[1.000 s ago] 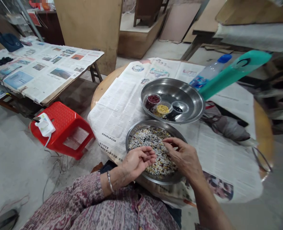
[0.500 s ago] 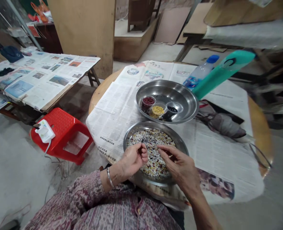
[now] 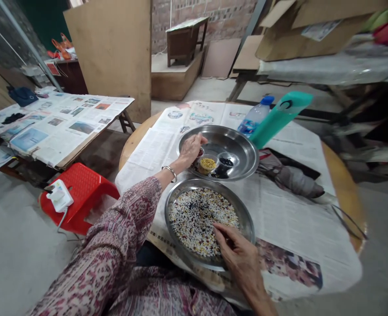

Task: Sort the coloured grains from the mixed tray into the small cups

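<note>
My left hand [image 3: 191,149] is over the cup of red beans [image 3: 200,152] in the far steel basin [image 3: 243,149], covering most of that cup. Its fingers are curled together, and whatever they hold is hidden. Beside it in the basin stand a cup of yellow beans [image 3: 208,164] and a cup of black beans [image 3: 226,162]. Closer to my body, a round steel tray [image 3: 250,228] holds mixed white, black, yellow and red grains [image 3: 197,215]. My right hand [image 3: 238,252] rests at the tray's right side, thumb and fingers pinched at the grains; anything between them is too small to make out.
Newspaper [image 3: 147,162] covers the round table. Behind the basin stand a plastic bottle [image 3: 254,116] and a green upright holder [image 3: 281,120]. A grey wrapped bundle [image 3: 294,177] with a cord lies at right. A red stool [image 3: 85,193] carries a white power strip [image 3: 59,196].
My left hand has moved from above the tray up to the cup of red beans in the far basin. My right hand stays pinched over the tray. The camera view has tilted up.
</note>
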The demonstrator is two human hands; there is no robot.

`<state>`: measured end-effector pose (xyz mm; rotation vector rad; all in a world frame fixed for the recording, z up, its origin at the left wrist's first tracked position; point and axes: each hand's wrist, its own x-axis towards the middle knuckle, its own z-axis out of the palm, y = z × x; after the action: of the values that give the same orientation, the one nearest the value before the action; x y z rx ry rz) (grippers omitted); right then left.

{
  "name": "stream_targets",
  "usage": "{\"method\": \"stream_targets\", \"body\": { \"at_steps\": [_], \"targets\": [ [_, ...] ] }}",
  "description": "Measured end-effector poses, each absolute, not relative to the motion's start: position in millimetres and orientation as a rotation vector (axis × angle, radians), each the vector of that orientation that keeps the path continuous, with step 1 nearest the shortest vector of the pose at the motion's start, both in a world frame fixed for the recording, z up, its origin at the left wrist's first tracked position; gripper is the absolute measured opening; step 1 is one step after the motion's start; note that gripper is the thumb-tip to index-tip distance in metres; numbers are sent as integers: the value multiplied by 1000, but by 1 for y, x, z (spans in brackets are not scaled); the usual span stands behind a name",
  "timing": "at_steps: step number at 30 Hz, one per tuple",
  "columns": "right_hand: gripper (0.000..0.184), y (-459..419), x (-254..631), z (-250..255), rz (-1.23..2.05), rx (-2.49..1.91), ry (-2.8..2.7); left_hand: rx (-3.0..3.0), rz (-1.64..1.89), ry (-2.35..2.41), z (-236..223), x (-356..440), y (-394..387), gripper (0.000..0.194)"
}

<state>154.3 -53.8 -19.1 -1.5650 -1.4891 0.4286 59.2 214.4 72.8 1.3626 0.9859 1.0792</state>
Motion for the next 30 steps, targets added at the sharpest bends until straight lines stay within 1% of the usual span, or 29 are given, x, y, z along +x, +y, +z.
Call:
{"method": "stream_targets", "body": {
  "at_steps": [3, 7, 9, 13, 15, 16, 18, 19, 22, 25, 30],
  "targets": [
    [24, -54, 154, -20, 452, -1560, -1482, 1462, 999, 960, 64, 56, 225, 35],
    [24, -53, 152, -20, 479, -1553, -1481, 1509, 964, 926, 67, 50, 227, 39],
    [24, -52, 153, -19, 508, -1550, -1475, 1479, 1001, 940, 71, 46, 218, 40],
    [27, -44, 162, -6, 595, -1597, -1406, 1456, 1198, 921, 71, 23, 166, 39],
    [30, -34, 171, 5, 591, -1661, -1348, 1605, 1153, 918, 62, 3, 128, 33],
    [31, -26, 176, 12, 578, -1697, -1327, 1708, 1126, 953, 56, -8, 109, 29],
    [32, -7, 186, 26, 527, -1751, -1310, 1943, 1097, 1006, 38, -29, 76, 13],
    [32, 6, 191, 32, 494, -1769, -1319, 2017, 1106, 1035, 28, -38, 63, 10],
    [30, 51, 197, 49, 346, -1799, -1408, 2005, 1184, 1192, -2, -56, 40, 15],
    [28, 98, 192, 61, 228, -1916, -1624, 1888, 1257, 1220, -24, -60, 32, 18],
    [24, 151, 175, 67, 241, -2179, -1936, 1862, 1240, 1210, -31, -59, 30, 18]
  ]
}}
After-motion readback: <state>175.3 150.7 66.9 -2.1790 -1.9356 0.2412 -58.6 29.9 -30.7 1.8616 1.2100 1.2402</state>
